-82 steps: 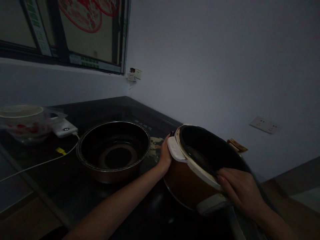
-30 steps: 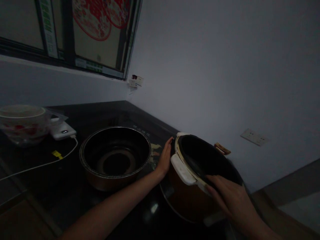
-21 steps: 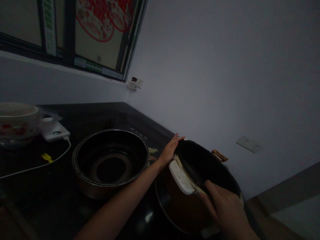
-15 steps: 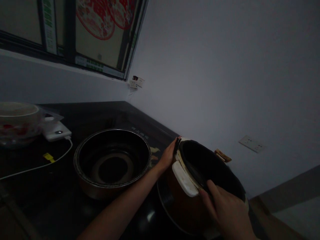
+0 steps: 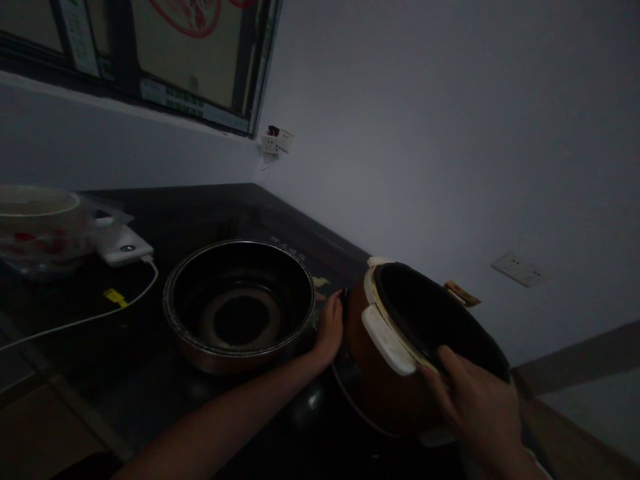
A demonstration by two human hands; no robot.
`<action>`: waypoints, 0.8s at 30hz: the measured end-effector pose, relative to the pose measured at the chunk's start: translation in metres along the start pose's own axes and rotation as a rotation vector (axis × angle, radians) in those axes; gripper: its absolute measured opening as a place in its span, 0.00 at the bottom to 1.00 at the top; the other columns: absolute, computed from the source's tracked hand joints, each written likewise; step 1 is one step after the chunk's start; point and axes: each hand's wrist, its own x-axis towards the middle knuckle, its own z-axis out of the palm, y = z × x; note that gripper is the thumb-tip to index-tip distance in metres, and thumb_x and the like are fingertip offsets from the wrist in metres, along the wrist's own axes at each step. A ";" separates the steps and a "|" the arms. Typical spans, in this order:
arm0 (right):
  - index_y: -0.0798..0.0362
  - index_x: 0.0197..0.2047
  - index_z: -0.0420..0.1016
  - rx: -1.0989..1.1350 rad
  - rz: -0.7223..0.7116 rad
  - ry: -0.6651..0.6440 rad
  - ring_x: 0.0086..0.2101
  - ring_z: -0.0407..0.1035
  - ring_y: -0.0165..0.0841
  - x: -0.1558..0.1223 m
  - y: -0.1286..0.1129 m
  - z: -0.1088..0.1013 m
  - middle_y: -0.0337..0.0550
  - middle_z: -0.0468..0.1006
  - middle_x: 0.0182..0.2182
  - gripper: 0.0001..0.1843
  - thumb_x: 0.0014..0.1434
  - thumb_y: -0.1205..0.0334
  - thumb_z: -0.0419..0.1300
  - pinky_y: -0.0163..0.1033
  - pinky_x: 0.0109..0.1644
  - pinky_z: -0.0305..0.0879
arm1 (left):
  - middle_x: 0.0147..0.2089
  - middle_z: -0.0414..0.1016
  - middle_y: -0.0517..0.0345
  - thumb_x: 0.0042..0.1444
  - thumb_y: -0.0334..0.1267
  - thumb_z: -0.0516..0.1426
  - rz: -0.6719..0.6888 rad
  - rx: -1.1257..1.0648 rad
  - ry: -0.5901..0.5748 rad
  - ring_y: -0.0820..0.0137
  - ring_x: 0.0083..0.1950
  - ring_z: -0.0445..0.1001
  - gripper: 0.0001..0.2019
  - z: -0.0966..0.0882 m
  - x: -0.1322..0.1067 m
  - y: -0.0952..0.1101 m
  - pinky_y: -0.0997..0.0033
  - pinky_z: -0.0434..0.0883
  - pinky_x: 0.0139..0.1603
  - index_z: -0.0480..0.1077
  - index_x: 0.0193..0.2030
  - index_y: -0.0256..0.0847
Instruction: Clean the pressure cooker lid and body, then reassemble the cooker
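Gripping the brown cooker (image 5: 381, 380) at its near rim, my right hand (image 5: 477, 407) is clamped over the edge, and the cooker stands tilted on the dark counter (image 5: 200, 207) (dim light, so detail is thin). My left hand (image 5: 330, 330) presses on the cooker's left wall, but I cannot tell whether its fingers close. Just left of the cooker sits a metal basin (image 5: 225, 360), and farther left a power bank (image 5: 123, 245) with its white cable (image 5: 75, 323)

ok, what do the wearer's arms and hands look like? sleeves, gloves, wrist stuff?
Both bare: left hand and right hand ungloved, left forearm uncovered to the frame edge, no sleeve in view. No watch or band shows on either wrist. Light too dim to rule out rings.
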 end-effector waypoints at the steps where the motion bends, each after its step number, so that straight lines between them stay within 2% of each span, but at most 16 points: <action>1: 0.53 0.28 0.66 -0.007 0.001 0.001 0.15 0.68 0.31 0.000 0.000 0.000 0.35 0.67 0.14 0.27 0.69 0.47 0.39 0.34 0.20 0.53 | 0.60 0.70 0.48 0.64 0.38 0.46 0.028 -0.009 -0.025 0.64 0.63 0.65 0.18 0.005 0.001 0.010 0.63 0.56 0.67 0.68 0.56 0.37; 5: 0.53 0.29 0.66 -0.018 -0.014 -0.002 0.15 0.68 0.30 -0.001 0.001 0.000 0.36 0.68 0.15 0.26 0.69 0.47 0.40 0.33 0.20 0.54 | 0.64 0.67 0.52 0.65 0.39 0.44 0.120 -0.054 -0.136 0.67 0.66 0.63 0.21 0.022 0.014 0.041 0.66 0.55 0.68 0.67 0.59 0.38; 8: 0.53 0.29 0.67 -0.019 0.000 -0.009 0.15 0.68 0.30 -0.001 0.000 -0.002 0.37 0.69 0.15 0.26 0.69 0.47 0.40 0.33 0.20 0.54 | 0.64 0.66 0.55 0.64 0.39 0.44 0.138 -0.065 -0.197 0.67 0.67 0.61 0.21 0.028 0.029 0.049 0.65 0.52 0.69 0.69 0.58 0.39; 12: 0.52 0.28 0.67 -0.015 0.005 -0.009 0.15 0.67 0.31 0.001 -0.001 -0.002 0.37 0.68 0.14 0.26 0.69 0.47 0.39 0.34 0.20 0.53 | 0.61 0.71 0.57 0.63 0.37 0.44 0.122 -0.073 -0.274 0.65 0.66 0.63 0.20 0.030 0.048 0.051 0.63 0.53 0.69 0.73 0.54 0.40; 18: 0.53 0.30 0.67 -0.010 -0.015 -0.017 0.16 0.68 0.31 0.003 -0.001 -0.003 0.39 0.71 0.16 0.26 0.69 0.49 0.38 0.34 0.21 0.55 | 0.49 0.79 0.54 0.63 0.41 0.47 0.057 -0.091 -0.362 0.58 0.55 0.72 0.18 0.041 0.075 0.050 0.56 0.63 0.62 0.76 0.43 0.37; 21: 0.53 0.30 0.67 -0.004 -0.010 -0.013 0.16 0.68 0.31 0.001 0.001 -0.002 0.38 0.71 0.16 0.26 0.69 0.48 0.38 0.34 0.21 0.56 | 0.46 0.79 0.53 0.64 0.44 0.48 0.024 -0.095 -0.363 0.59 0.52 0.73 0.17 0.046 0.087 0.045 0.56 0.65 0.59 0.76 0.43 0.37; 24: 0.52 0.32 0.67 0.003 -0.019 -0.023 0.17 0.69 0.30 0.000 0.002 -0.001 0.38 0.72 0.17 0.24 0.69 0.49 0.40 0.34 0.22 0.56 | 0.48 0.76 0.52 0.63 0.46 0.52 0.006 -0.103 -0.347 0.62 0.50 0.73 0.16 0.048 0.096 0.036 0.56 0.69 0.54 0.73 0.47 0.37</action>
